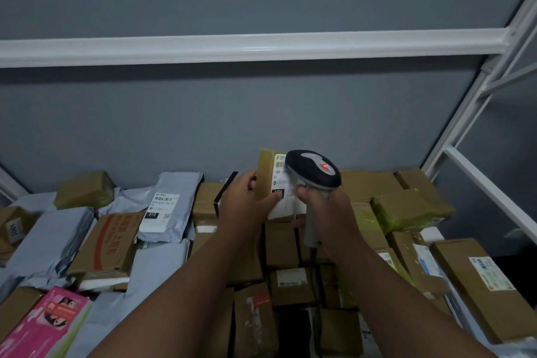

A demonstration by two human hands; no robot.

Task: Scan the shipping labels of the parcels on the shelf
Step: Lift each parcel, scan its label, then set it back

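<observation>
My left hand (247, 200) grips a small cardboard parcel (266, 176) and holds it upright above the pile, its white shipping label (280, 183) facing me. My right hand (328, 212) is curled round the grey handle of a barcode scanner (315, 170). The scanner's dark head sits right in front of the label and covers its right part. A cable hangs down from the handle.
Several brown boxes and grey mailer bags fill the shelf. A grey bag with a white label (162, 206) lies to the left, a pink box (49, 320) at the near left. White shelf frame posts (465, 125) rise on the right; a white rail (247, 48) crosses above.
</observation>
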